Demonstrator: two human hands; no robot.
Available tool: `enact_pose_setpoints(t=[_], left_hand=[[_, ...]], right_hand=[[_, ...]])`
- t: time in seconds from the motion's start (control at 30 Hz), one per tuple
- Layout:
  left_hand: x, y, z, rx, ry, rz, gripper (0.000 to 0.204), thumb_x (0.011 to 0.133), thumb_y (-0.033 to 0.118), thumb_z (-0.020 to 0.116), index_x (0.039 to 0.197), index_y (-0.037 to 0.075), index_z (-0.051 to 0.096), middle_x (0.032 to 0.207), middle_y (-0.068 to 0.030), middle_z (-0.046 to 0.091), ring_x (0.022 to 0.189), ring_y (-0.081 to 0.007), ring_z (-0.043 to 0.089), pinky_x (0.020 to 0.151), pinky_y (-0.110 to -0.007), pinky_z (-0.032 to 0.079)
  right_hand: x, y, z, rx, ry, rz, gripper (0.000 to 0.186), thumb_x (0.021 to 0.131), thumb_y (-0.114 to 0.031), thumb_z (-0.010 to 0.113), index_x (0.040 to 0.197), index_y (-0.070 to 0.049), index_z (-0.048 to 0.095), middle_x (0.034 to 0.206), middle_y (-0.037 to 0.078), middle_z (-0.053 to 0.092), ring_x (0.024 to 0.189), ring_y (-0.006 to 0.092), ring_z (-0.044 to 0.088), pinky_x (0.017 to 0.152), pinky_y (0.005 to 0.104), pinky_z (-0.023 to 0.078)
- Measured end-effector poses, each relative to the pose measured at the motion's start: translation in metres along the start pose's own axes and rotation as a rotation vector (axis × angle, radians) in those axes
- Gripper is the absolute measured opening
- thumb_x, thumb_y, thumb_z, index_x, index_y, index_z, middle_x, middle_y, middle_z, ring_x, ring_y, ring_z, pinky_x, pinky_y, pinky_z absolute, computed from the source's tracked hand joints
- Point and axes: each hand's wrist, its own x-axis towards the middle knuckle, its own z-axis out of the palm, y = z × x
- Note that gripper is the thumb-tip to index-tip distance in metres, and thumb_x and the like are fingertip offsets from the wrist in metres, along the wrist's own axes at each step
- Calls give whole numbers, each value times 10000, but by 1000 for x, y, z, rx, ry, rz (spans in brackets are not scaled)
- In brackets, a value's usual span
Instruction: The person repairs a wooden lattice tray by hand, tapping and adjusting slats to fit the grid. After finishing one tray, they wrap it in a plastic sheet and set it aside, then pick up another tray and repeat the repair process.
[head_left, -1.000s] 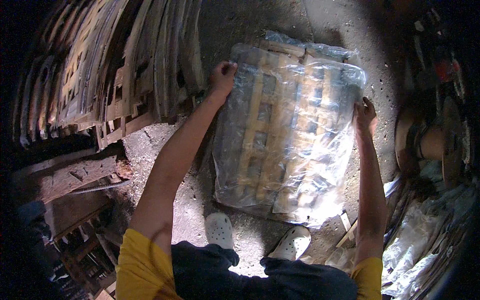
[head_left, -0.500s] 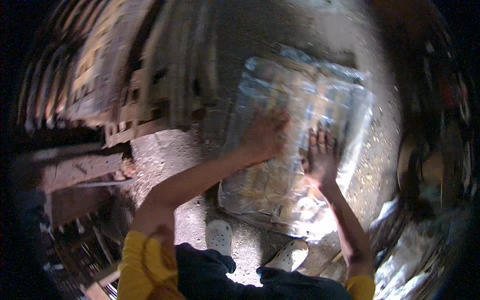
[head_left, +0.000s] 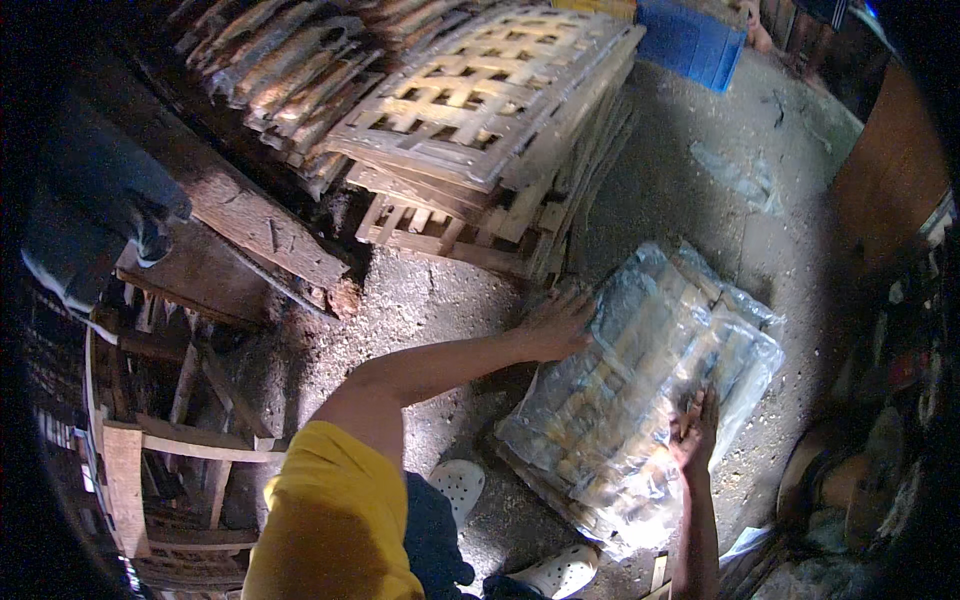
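Observation:
A flat, roughly rectangular bundle [head_left: 620, 390] wrapped in clear, wrinkled plastic lies on the ground in front of me, slanting to the right. Brownish, slatted-looking contents show through the film, but glare blurs them. My left hand [head_left: 558, 322] reaches to the bundle's upper left edge, fingers stretched out beside or on the plastic. Resting on the right part of the wrapping is my right hand [head_left: 692, 435], its fingers extended and slightly bent. Neither hand visibly lifts the bundle.
Stacked wooden lattice panels [head_left: 480, 100] stand beyond my left hand. A blue crate [head_left: 690, 45] is farther back. At left are a heavy timber [head_left: 270, 235] and a wooden frame [head_left: 125, 480]. Dark clutter [head_left: 840, 470] lines the right side. My white clogs [head_left: 565, 572] stand near the bundle.
The view has swung left, so the bundle sits lower and farther right. My left hand has slid from the bundle's middle to its upper left edge; my right hand stays on the plastic.

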Motion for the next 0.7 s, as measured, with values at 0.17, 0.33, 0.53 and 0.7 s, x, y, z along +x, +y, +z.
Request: enact_pose_setpoints(t=[0.17, 0.33, 0.53, 0.7], left_hand=[[-43, 5, -88, -215, -27, 146, 466, 1025, 401, 547, 1392, 118, 597, 1356, -185, 625, 1246, -387, 599, 1017, -480, 502], [-57, 5, -275, 128, 693, 186, 446, 929, 446, 685, 1266, 155, 671, 1134, -141, 697, 1068, -368, 653, 933, -486, 529], [-103, -77, -349, 305, 310, -294, 925, 727, 713, 764, 1459, 191, 548, 1537, -162, 483, 1405, -350, 478, 1190, -459, 375], [-104, -108, -318, 259, 464, -146, 853, 735, 598, 826, 1394, 115, 582, 1413, -184, 602, 1290, -402, 582, 1120, -447, 455]], right_hand=[[-29, -2, -48, -71, 30, 15, 663, 993, -148, 602, 1579, -43, 310, 1621, 194, 333, 1447, 348, 395, 1182, 423, 354], [-47, -20, -86, -114, 116, 19, 666, 1027, -235, 560, 1577, 22, 286, 1622, 246, 321, 1512, 394, 302, 1253, 439, 237], [-66, -17, -97, -252, 136, 61, 667, 1020, -216, 572, 1571, 28, 287, 1589, 290, 353, 1475, 439, 353, 1225, 460, 289], [-84, -20, -121, -220, 104, 312, 693, 1002, -204, 577, 1587, 0, 265, 1634, 258, 287, 1500, 424, 310, 1240, 469, 272]])
